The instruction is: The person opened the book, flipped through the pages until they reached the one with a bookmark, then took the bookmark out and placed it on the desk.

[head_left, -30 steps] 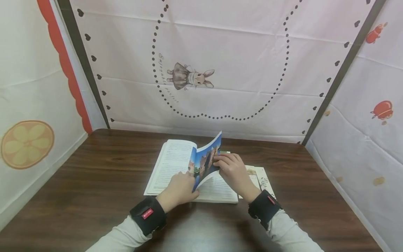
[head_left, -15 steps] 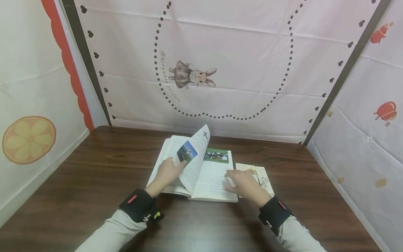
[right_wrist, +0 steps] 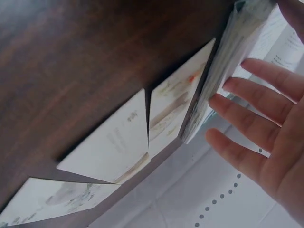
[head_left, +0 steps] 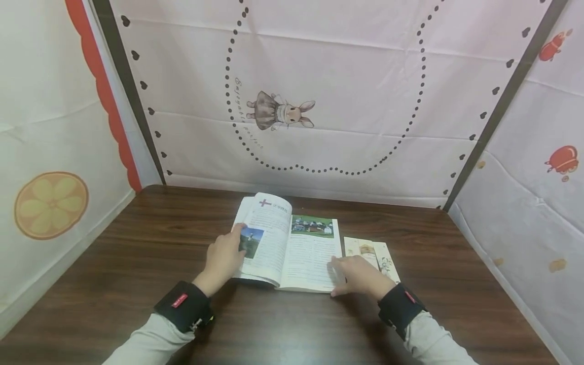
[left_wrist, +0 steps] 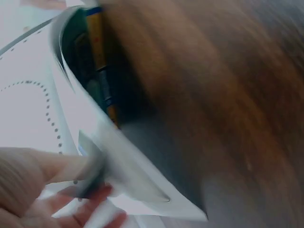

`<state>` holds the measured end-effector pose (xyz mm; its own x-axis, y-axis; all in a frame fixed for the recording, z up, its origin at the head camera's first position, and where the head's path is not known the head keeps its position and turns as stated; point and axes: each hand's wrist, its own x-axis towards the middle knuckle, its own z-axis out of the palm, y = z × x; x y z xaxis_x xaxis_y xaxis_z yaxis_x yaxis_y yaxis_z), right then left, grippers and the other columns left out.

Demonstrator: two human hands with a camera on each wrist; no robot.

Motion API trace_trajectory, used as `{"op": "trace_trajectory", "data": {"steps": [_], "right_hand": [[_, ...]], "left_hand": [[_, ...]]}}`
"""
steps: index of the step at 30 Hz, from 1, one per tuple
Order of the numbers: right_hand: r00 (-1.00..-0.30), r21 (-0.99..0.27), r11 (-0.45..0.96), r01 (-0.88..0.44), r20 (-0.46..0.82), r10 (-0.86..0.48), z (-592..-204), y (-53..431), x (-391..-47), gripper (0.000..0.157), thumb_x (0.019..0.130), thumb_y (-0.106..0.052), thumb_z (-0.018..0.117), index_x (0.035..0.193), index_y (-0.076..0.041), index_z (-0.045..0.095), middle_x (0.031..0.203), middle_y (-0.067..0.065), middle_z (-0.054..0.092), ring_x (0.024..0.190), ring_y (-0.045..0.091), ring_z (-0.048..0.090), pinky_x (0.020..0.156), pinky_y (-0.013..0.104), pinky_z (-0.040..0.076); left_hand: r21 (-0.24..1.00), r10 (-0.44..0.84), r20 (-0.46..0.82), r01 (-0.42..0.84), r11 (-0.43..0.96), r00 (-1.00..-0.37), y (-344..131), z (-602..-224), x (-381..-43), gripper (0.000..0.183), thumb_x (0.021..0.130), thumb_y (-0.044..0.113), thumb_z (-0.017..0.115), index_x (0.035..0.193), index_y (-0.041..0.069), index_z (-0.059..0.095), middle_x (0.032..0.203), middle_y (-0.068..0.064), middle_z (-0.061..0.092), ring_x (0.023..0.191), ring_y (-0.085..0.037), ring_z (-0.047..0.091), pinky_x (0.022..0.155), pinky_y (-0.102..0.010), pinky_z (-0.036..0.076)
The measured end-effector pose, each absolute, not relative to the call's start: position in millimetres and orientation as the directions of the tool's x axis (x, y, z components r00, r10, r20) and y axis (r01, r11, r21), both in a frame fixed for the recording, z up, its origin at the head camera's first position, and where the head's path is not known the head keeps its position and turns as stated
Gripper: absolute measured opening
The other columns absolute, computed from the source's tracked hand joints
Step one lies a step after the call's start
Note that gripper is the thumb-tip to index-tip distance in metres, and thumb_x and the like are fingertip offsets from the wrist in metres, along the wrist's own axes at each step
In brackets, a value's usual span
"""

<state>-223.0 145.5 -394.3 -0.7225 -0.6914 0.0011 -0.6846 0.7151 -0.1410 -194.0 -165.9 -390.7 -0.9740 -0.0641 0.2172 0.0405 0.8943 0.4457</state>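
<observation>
An open book (head_left: 309,256) lies on the wooden table, its left page (head_left: 270,230) bearing a cross and a small photo, its right page a picture of houses. My left hand (head_left: 222,257) rests on the left page, thumb and fingers spread about the photo; in the left wrist view the hand (left_wrist: 52,190) is blurred. At the book's right edge, my right hand (head_left: 358,276) touches the right page with extended fingers. The right wrist view shows that hand's (right_wrist: 270,123) fingers spread above the page edges (right_wrist: 221,71), gripping nothing.
Pale illustrated cards (head_left: 382,258) lie right of the book, partly under the right hand in the head view; the right wrist view shows a card (right_wrist: 111,142) among them. A white printed cloth (head_left: 356,111) hangs behind the brown table (head_left: 150,253), with more cloth at both sides.
The photo leaf has turned over to the left, and the page with the cross now lies on the left side. My left hand moved left with it; my right hand released the leaf and moved down right.
</observation>
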Motion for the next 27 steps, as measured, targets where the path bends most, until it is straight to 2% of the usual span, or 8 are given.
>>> {"op": "trace_trajectory", "data": {"steps": [2, 4, 7, 11, 14, 17, 22, 27], "right_hand": [[-0.726, -0.168, 0.718, -0.675, -0.02, -0.687, -393.5, 144.8, -224.1, 0.065, 0.069, -0.035, 0.081, 0.118, 0.001, 0.06, 0.102, 0.012, 0.07, 0.082, 0.019, 0.064, 0.077, 0.035, 0.052], [-0.724, -0.189, 0.717, -0.671, -0.04, -0.689, -393.6, 143.7, -225.3, 0.062, 0.071, -0.035, 0.081, 0.118, -0.002, 0.061, 0.107, 0.014, 0.069, 0.087, 0.021, 0.065, 0.079, 0.036, 0.052], [-0.719, -0.206, 0.715, -0.668, -0.069, -0.691, -394.2, 142.3, -227.0, 0.058, 0.072, -0.035, 0.079, 0.119, -0.005, 0.062, 0.118, 0.015, 0.066, 0.099, 0.026, 0.065, 0.087, 0.039, 0.051], [-0.708, -0.195, 0.71, -0.677, -0.091, -0.7, -392.7, 142.2, -230.0, 0.053, 0.075, -0.034, 0.077, 0.118, -0.006, 0.064, 0.116, 0.014, 0.067, 0.098, 0.026, 0.065, 0.085, 0.037, 0.052], [-0.685, -0.189, 0.688, -0.7, -0.093, -0.723, -389.1, 142.8, -231.7, 0.04, 0.079, -0.028, 0.075, 0.111, -0.006, 0.067, 0.103, 0.009, 0.071, 0.082, 0.018, 0.064, 0.075, 0.031, 0.052], [-0.659, -0.148, 0.659, -0.738, -0.055, -0.75, -385.9, 142.8, -232.7, 0.02, 0.082, -0.015, 0.071, 0.1, -0.007, 0.071, 0.089, 0.004, 0.073, 0.071, 0.011, 0.061, 0.068, 0.027, 0.05], [-0.64, 0.005, 0.642, -0.767, 0.066, -0.765, -383.7, 137.3, -232.1, 0.006, 0.08, -0.007, 0.069, 0.081, -0.012, 0.072, 0.078, -0.002, 0.073, 0.068, 0.008, 0.064, 0.082, 0.035, 0.05], [-0.639, 0.088, 0.657, -0.749, 0.165, -0.751, -375.8, 131.8, -230.6, 0.006, 0.079, -0.008, 0.072, 0.081, -0.014, 0.072, 0.081, -0.002, 0.074, 0.078, 0.013, 0.068, 0.096, 0.048, 0.046]], "left_hand": [[0.346, -0.013, 0.208, 0.062, 0.936, -0.978, -165.5, -395.3, -193.3, 0.063, 0.08, 0.006, 0.068, 0.137, 0.01, 0.043, 0.119, -0.028, 0.055, 0.105, -0.044, 0.054, 0.078, -0.057, 0.045], [0.27, 0.075, 0.2, 0.128, 0.954, -0.977, -164.8, -398.3, -191.8, 0.066, 0.079, 0.003, 0.068, 0.139, 0.014, 0.045, 0.135, -0.027, 0.044, 0.125, -0.051, 0.038, 0.091, -0.071, 0.034], [0.172, 0.314, 0.205, 0.35, 0.921, -0.927, -161.1, -399.5, -189.5, 0.063, 0.079, -0.003, 0.065, 0.137, 0.018, 0.05, 0.147, -0.021, 0.038, 0.136, -0.051, 0.026, 0.1, -0.072, 0.026], [0.136, 0.541, 0.182, 0.566, 0.813, -0.821, -151.1, -398.6, -186.1, 0.047, 0.084, -0.005, 0.058, 0.129, 0.007, 0.057, 0.139, -0.018, 0.049, 0.131, -0.041, 0.042, 0.103, -0.056, 0.037], [0.186, 0.502, 0.171, 0.528, 0.829, -0.848, -144.5, -397.6, -184.7, 0.04, 0.088, 0.002, 0.058, 0.127, -0.001, 0.056, 0.127, -0.02, 0.059, 0.116, -0.035, 0.058, 0.095, -0.046, 0.048], [0.228, 0.441, 0.157, 0.467, 0.855, -0.884, -141.7, -397.1, -185.7, 0.039, 0.088, 0.009, 0.061, 0.125, -0.002, 0.057, 0.122, -0.019, 0.063, 0.11, -0.032, 0.062, 0.093, -0.043, 0.05], [0.246, 0.431, 0.125, 0.449, 0.859, -0.894, -136.5, -398.0, -188.0, 0.049, 0.084, 0.028, 0.07, 0.124, 0.002, 0.06, 0.12, -0.02, 0.062, 0.106, -0.034, 0.062, 0.09, -0.046, 0.05], [0.223, 0.424, 0.146, 0.447, 0.866, -0.894, -127.7, -398.5, -190.9, 0.066, 0.072, 0.05, 0.075, 0.118, 0.003, 0.064, 0.107, -0.015, 0.064, 0.086, -0.026, 0.064, 0.075, -0.04, 0.053]]}}
